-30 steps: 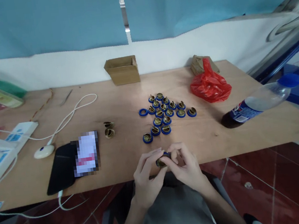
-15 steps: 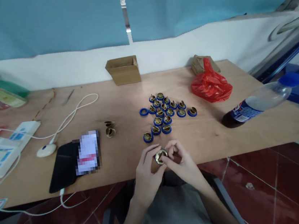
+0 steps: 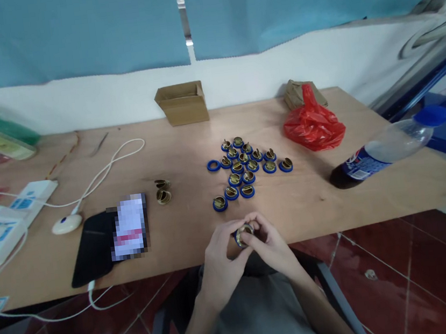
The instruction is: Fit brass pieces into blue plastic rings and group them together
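Observation:
Between my two hands, just above the table's front edge, is a round gold-coloured metal piece with a dark blue rim point(image 3: 239, 236). My left hand point(image 3: 222, 256) grips its left side with thumb and fingers. My right hand point(image 3: 271, 245) presses its thumb into the middle, fingers curled behind the far side. Beyond my hands lie several similar round pieces point(image 3: 237, 167), gold with blue rings and upright metal clips. An unfilled blue ring point(image 3: 213, 165) lies at their left. Farther left sit two gold metal pieces point(image 3: 164, 196) without blue rings.
A cardboard box point(image 3: 185, 106) stands by the wall. On the right are a red plastic bag point(image 3: 315, 126) and a cola bottle point(image 3: 368, 160). To the left lie a phone point(image 3: 130, 227), a black flat device point(image 3: 93, 250), a white charger puck point(image 3: 67, 224) and a power strip point(image 3: 28, 207).
The held round piece has tilted, showing its open inside more at a slant. My right hand's fingers have closed in around its far side, with the thumb still inside.

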{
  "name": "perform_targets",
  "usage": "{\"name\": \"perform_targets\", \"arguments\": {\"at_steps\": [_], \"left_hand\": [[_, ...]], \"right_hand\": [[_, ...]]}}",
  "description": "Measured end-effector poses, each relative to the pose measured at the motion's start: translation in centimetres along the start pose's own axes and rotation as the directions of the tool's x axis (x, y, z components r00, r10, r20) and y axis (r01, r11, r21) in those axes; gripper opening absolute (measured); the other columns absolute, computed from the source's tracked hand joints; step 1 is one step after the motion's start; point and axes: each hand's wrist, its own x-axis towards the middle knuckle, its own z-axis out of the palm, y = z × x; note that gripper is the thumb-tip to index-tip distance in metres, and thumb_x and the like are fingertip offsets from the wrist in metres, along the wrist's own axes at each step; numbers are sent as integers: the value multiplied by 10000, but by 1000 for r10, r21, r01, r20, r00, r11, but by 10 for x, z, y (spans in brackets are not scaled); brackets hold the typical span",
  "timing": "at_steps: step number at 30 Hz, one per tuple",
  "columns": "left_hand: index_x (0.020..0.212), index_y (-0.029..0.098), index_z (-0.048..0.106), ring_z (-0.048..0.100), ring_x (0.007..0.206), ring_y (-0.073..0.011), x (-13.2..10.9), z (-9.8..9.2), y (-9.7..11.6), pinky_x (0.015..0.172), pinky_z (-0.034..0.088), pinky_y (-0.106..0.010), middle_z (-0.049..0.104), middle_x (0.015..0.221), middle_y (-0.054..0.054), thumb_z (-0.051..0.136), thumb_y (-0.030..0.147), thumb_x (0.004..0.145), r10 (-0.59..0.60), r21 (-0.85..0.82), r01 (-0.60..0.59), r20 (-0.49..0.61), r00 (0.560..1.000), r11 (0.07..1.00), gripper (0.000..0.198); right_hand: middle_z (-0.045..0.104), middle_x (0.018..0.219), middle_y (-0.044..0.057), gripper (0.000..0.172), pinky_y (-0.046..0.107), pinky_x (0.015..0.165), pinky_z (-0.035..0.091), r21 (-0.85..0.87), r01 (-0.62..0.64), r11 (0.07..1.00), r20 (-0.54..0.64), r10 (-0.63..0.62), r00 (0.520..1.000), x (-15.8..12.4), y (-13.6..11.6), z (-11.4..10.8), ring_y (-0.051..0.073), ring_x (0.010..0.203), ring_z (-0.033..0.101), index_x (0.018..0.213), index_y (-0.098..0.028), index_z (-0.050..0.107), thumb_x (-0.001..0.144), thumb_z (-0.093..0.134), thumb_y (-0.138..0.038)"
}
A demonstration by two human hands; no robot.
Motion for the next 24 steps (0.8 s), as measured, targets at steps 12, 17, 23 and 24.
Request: {"name": "perform_targets", "arguments": {"at_steps": [12,17,23,24], "left_hand": [[1181,261,665,741,1053,-213,-2,4,9,936,621,-365,754,1132,-43,773,124,832,25,-43,-26,-15,1000,999,390],[1174,256,664,741,1048,-209,-2,2,10,941,616,-360,755,1126,-44,789,149,834,21,-52,-22,-17,1000,998,377],[1198,259,655,735,1062,-206,-5,2,7,942,615,-349,748,1140,-42,795,126,821,22,-49,-23,-9,1000,999,424],[1202,259,652,734,1064,-205,-5,3,6,944,615,-348,746,1141,-43,787,121,827,29,-46,-30,-10,1000,999,422]], "right_hand": [[422,752,-56,278,237,603,423,-5,-10,1000,-10,10,1000,-4,-11,-5,119,648,458,945,-241,537,828,732,-402],[422,755,-52,333,229,581,410,25,-45,999,12,45,999,-5,-11,-7,119,638,451,965,-239,565,824,751,-476],[419,751,-52,315,228,581,389,19,-58,998,28,57,998,-5,-10,-9,123,643,429,966,-240,564,838,737,-470],[413,752,-53,311,230,581,392,16,-54,998,22,53,998,-4,-10,-9,123,641,425,962,-242,559,834,737,-462]]}}
